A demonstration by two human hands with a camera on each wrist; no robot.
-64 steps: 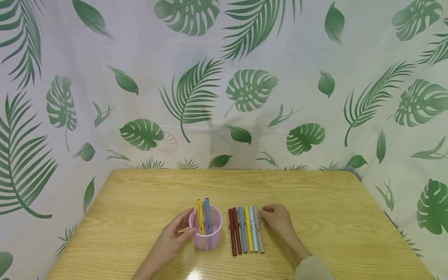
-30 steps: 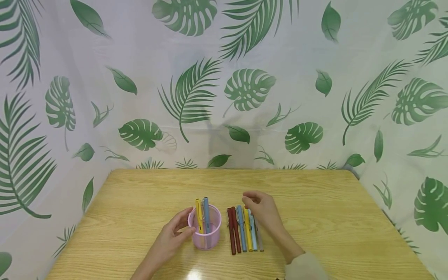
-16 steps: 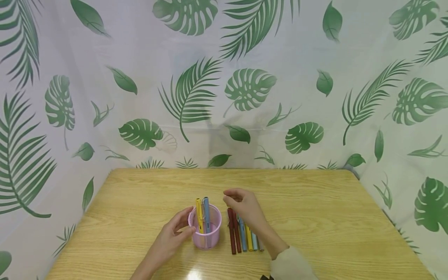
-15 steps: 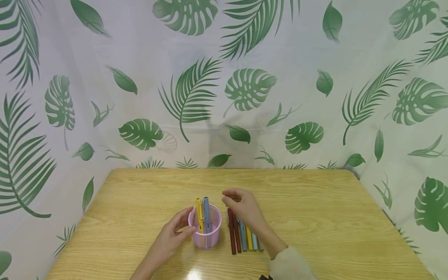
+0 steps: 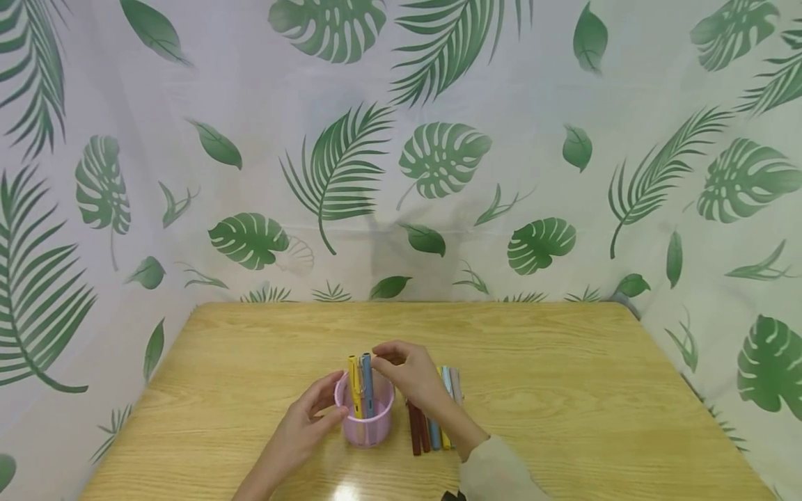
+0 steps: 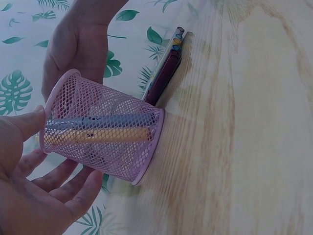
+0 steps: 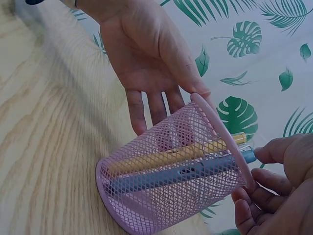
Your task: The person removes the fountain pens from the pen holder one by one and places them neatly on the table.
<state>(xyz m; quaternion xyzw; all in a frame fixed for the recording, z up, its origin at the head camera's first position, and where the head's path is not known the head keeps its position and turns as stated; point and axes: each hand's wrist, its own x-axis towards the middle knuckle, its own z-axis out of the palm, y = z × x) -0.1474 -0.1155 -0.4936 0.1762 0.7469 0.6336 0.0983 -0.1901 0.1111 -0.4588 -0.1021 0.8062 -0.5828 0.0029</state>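
My left hand (image 5: 307, 421) holds a pink mesh pen cup (image 6: 105, 161), thumb at the rim and fingers around the side. Inside the cup lean a yellow pen (image 7: 161, 159) and a blue pen (image 7: 166, 178), their capped ends above the rim. At the blue pen's top is my right hand (image 5: 410, 376), fingers bent and a fingertip at the cap; no firm grip on it shows. Beneath that hand and wrist, a row of pens lies on the table, with dark red pens (image 5: 415, 431) at its left. The forearm partly hides the row.
A light wood table (image 5: 250, 341) carries everything, its far edge meeting a white leaf-print cloth (image 5: 351, 271). At the row's right end lies a greyish pen (image 5: 456, 383), beside a light blue one (image 5: 447, 379).
From the right end of the pen row, my right hand has moved left over the pens to the cup. My left hand and the cup stay where they were.
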